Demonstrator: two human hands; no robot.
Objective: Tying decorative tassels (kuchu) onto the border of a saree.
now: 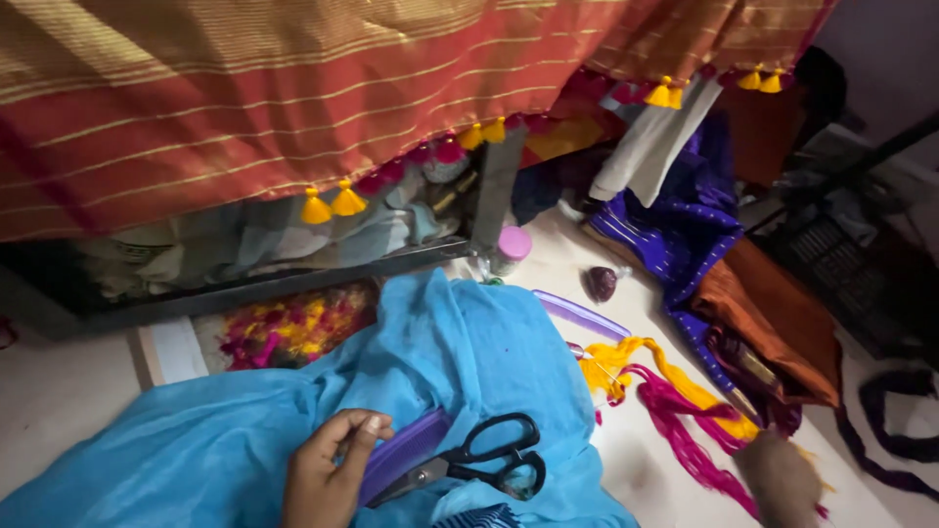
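Nearby, black scissors [489, 460] lie on blue cloth [293, 411] beside left hand [328, 474]

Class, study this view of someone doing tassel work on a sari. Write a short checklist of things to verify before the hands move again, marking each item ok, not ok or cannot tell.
1. Scissors lie closed on the blue cloth, handles toward the right: ok.
2. Left hand rests on the purple flat piece beside the scissors, clear of the blades: ok.
3. Right hand is blurred at the frame's lower edge; what it holds: cannot tell.
4. Yellow and magenta threads lie loose on the floor, not bundled: not ok.
5. Purple comb lies beside the threads: ok.
6. Tassels hang along the red striped sari edge: ok.
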